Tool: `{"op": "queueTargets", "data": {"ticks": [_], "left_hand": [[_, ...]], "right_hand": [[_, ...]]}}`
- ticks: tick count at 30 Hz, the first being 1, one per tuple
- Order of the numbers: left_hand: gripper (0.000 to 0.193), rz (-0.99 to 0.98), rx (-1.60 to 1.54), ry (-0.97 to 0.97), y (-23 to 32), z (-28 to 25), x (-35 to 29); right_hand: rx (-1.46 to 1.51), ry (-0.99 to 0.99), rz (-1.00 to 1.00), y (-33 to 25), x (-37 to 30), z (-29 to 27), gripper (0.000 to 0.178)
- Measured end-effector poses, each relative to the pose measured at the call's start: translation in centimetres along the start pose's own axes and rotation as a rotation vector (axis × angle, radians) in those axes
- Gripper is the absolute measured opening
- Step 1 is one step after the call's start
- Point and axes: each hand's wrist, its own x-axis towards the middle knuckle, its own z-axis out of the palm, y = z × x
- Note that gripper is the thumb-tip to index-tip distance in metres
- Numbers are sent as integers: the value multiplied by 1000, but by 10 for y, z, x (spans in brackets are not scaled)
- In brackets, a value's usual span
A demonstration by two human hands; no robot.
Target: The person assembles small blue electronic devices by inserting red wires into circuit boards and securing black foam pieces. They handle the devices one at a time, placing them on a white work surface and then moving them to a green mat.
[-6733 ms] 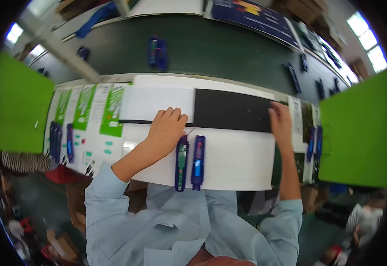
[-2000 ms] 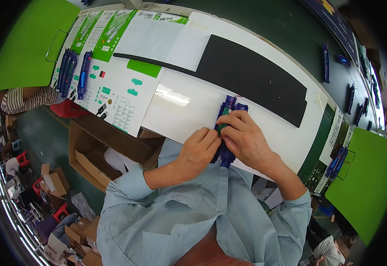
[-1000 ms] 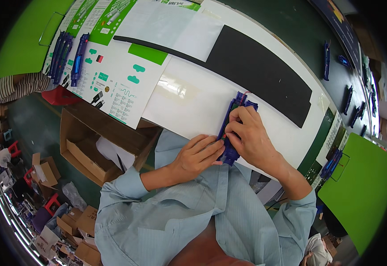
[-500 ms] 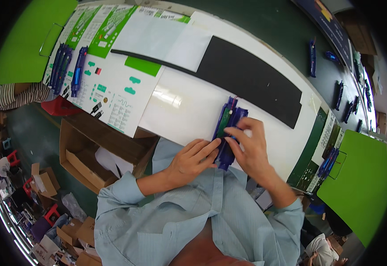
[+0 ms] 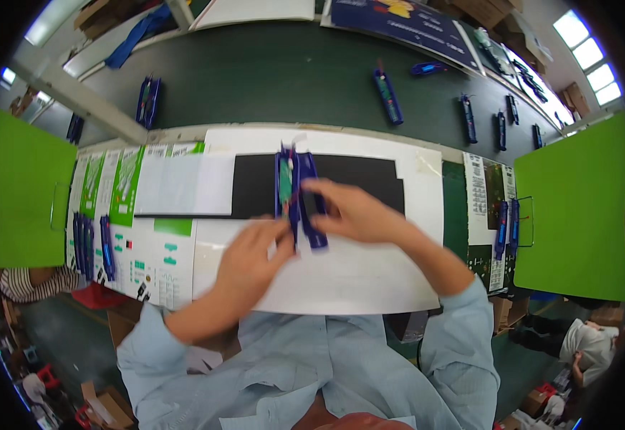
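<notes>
A long dark-blue plastic housing lies in front of me in two halves, side by side over the black mat's edge. The left half (image 5: 279, 192) carries a green circuit board (image 5: 286, 175) with thin red wires at its far end. Pinched at this half's near end is my left hand (image 5: 246, 259), fingers closed and slightly blurred. My right hand (image 5: 355, 213) grips the right half (image 5: 318, 241) from the right, its thumb and fingertips closed around the middle. What lies under those fingertips is partly hidden.
Beneath is a white board (image 5: 369, 287) with a black mat (image 5: 369, 168). Similar blue housings (image 5: 107, 247) lie at left, others (image 5: 502, 229) at right. Beyond, a dark green bench surface (image 5: 219, 79) bears several more. Green panels (image 5: 26, 208) stand either side. Another person's striped sleeve (image 5: 36, 283) shows at left.
The housing has moved away from me onto the black mat, its halves now spread farther apart. Both hands moved with it. The head view has turned, leveling the table.
</notes>
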Motion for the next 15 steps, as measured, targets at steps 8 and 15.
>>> {"op": "queueTargets", "data": {"ticks": [8,15], "left_hand": [[21,-32,209,86,-178,122,174],[28,13,-37,-7,-127,177,244]], "right_hand": [[101,239,362,122,176,-104,69],[-726,1138,294,204,139,-232,41]]}}
